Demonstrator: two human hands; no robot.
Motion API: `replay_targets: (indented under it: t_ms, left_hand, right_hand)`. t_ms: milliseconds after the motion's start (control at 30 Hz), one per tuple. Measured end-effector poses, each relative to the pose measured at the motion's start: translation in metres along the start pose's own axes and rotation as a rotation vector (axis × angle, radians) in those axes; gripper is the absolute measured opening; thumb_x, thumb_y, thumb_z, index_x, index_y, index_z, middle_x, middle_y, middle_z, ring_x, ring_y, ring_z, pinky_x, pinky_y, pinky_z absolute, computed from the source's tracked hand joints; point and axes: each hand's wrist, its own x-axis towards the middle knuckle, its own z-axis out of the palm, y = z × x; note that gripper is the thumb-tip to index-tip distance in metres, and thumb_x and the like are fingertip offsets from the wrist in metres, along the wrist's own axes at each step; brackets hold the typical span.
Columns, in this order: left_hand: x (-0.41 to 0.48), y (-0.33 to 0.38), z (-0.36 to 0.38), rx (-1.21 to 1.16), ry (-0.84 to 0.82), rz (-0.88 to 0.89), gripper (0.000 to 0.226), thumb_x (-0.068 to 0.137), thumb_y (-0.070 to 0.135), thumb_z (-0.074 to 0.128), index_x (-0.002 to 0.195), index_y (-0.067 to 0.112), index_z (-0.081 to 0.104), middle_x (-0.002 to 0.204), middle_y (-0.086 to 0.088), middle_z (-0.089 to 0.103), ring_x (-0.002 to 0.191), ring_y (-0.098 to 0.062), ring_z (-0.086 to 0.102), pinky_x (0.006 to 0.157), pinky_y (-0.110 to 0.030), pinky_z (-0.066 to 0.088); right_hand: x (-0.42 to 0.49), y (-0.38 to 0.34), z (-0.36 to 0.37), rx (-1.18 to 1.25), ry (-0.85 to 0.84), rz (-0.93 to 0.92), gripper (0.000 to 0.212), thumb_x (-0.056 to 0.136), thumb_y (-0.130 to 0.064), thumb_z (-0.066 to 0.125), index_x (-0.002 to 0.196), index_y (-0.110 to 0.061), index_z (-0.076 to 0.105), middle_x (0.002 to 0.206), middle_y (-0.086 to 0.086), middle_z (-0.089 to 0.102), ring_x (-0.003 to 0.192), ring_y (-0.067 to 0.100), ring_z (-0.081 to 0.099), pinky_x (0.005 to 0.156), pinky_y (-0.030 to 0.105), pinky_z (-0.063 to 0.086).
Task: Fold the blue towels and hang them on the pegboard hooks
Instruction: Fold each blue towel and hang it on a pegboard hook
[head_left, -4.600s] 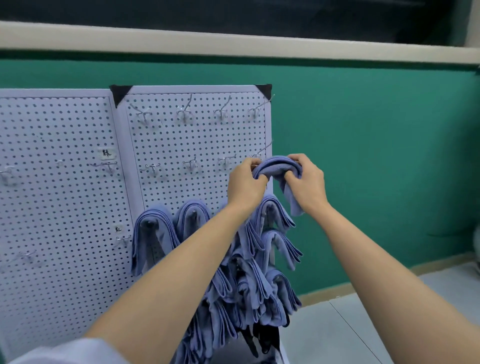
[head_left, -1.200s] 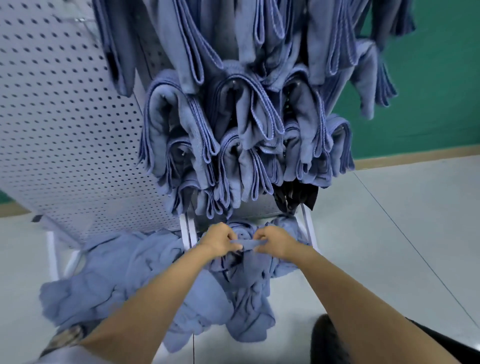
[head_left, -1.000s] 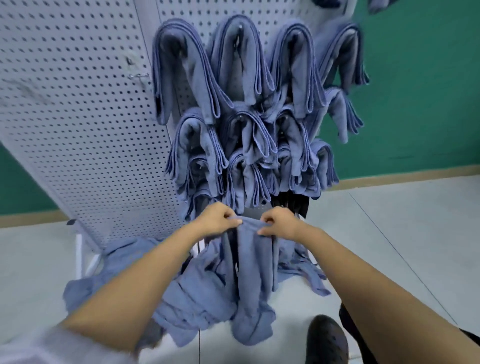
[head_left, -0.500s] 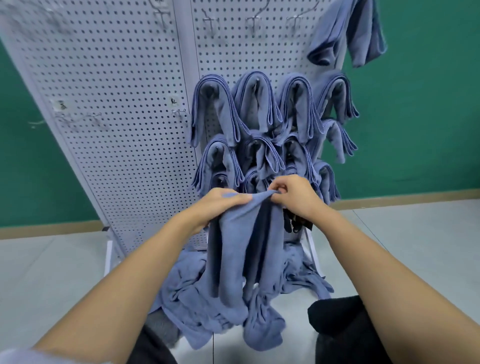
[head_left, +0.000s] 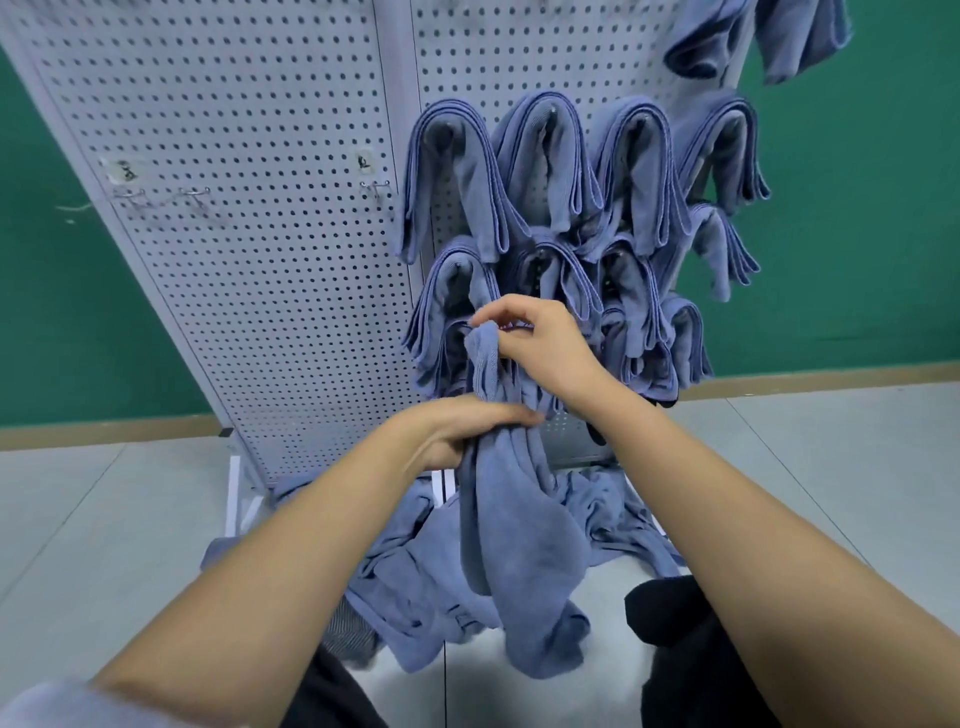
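A blue towel (head_left: 519, 530) hangs bunched and lengthwise in front of the white pegboard (head_left: 270, 249). My right hand (head_left: 540, 348) pinches its top corner, held up before the lower hung towels. My left hand (head_left: 467, 431) grips the towel lower down, fingers wrapped round the gathered cloth. Several folded blue towels (head_left: 566, 171) hang over hooks on the right panel in stacked rows. One more folded towel (head_left: 800, 36) hangs at the top right. Bare hooks (head_left: 376, 187) stick out of the left part of the board.
A pile of loose blue towels (head_left: 415, 582) lies on the pale floor (head_left: 104, 530) at the foot of the board's white stand (head_left: 234, 493). A green wall (head_left: 857, 234) is behind. My dark-clothed knees (head_left: 691, 654) show at the bottom.
I have stood up from the floor pile, lifting one towel. My left hand has slid down from the top edge to grip the towel's middle, while my right keeps the top corner.
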Motion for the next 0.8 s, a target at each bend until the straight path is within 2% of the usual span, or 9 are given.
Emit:
replay_targets:
  t_ms: [100,200,267,367,500,600,667,700,800]
  left_hand:
    - [-0.002,0.005,-0.003,-0.194,0.096,0.125,0.022,0.085,0.019,0.065,0.101,0.004,0.065,0.099,-0.016,0.066,0.091,-0.025,0.062,0.096,-0.036,0.046]
    - [-0.007,0.010,-0.012,-0.445,0.147,0.271,0.029,0.088,0.025,0.060,0.102,0.001,0.068,0.102,-0.017,0.065,0.098,-0.023,0.061,0.103,-0.034,0.042]
    - [-0.014,0.015,-0.015,-0.568,0.145,0.324,0.029,0.094,0.026,0.054,0.096,0.001,0.069,0.096,-0.014,0.066,0.099,-0.021,0.062,0.104,-0.032,0.044]
    - [-0.029,0.027,-0.015,-0.677,0.160,0.408,0.026,0.094,0.026,0.056,0.088,0.003,0.065,0.081,-0.009,0.067,0.078,-0.014,0.068,0.081,-0.023,0.056]
    - [-0.038,0.038,-0.014,-0.818,0.157,0.494,0.021,0.093,0.027,0.057,0.088,0.007,0.062,0.079,-0.005,0.064,0.074,-0.011,0.066,0.080,-0.023,0.054]
    - [-0.039,0.043,-0.013,-0.869,0.142,0.529,0.023,0.093,0.027,0.057,0.084,0.007,0.064,0.074,-0.006,0.068,0.069,-0.013,0.069,0.065,-0.025,0.058]
    - [-0.038,0.043,-0.012,-0.865,0.144,0.533,0.024,0.093,0.027,0.057,0.083,0.006,0.065,0.076,-0.007,0.070,0.071,-0.014,0.070,0.065,-0.026,0.058]
    - [-0.038,0.043,-0.013,-0.859,0.147,0.531,0.024,0.092,0.027,0.058,0.084,0.006,0.065,0.078,-0.008,0.070,0.074,-0.015,0.070,0.067,-0.027,0.058]
    - [-0.035,0.040,-0.017,-0.826,0.149,0.513,0.025,0.091,0.030,0.060,0.090,0.006,0.067,0.089,-0.011,0.071,0.084,-0.019,0.070,0.077,-0.032,0.057]
  right_hand:
    - [0.000,0.002,-0.004,0.094,-0.001,0.063,0.028,0.087,0.003,0.060,0.111,-0.010,0.065,0.094,0.005,0.068,0.085,0.013,0.063,0.082,0.025,0.054]
    - [-0.004,0.013,-0.017,0.144,0.066,0.186,0.020,0.088,-0.003,0.063,0.107,-0.011,0.064,0.089,0.007,0.067,0.081,0.017,0.062,0.080,0.031,0.054]
    - [-0.010,0.022,-0.025,0.149,0.084,0.290,0.014,0.091,-0.007,0.062,0.105,-0.007,0.063,0.090,0.009,0.065,0.079,0.018,0.061,0.077,0.032,0.055]
    - [-0.020,0.031,-0.032,0.149,0.029,0.426,0.018,0.093,-0.015,0.060,0.108,-0.006,0.062,0.093,0.009,0.063,0.080,0.016,0.059,0.075,0.030,0.055]
    - [-0.031,0.039,-0.029,0.172,-0.116,0.537,0.025,0.096,-0.031,0.056,0.104,-0.009,0.064,0.096,0.008,0.063,0.079,0.014,0.057,0.076,0.027,0.051]
    - [-0.034,0.037,-0.024,0.300,-0.262,0.653,0.044,0.094,-0.049,0.049,0.101,-0.011,0.070,0.088,-0.001,0.071,0.078,0.011,0.064,0.080,0.028,0.052]
    - [-0.034,0.033,-0.023,0.461,-0.322,0.696,0.042,0.095,-0.048,0.048,0.093,-0.011,0.069,0.074,-0.004,0.069,0.065,0.007,0.064,0.072,0.028,0.051]
    - [-0.033,0.033,-0.024,0.519,-0.335,0.693,0.037,0.095,-0.043,0.050,0.093,-0.012,0.069,0.073,-0.003,0.068,0.063,0.007,0.063,0.068,0.027,0.051]
    - [-0.028,0.033,-0.029,0.618,-0.282,0.649,0.024,0.089,-0.027,0.063,0.102,-0.007,0.067,0.092,0.005,0.068,0.083,0.017,0.063,0.081,0.034,0.053]
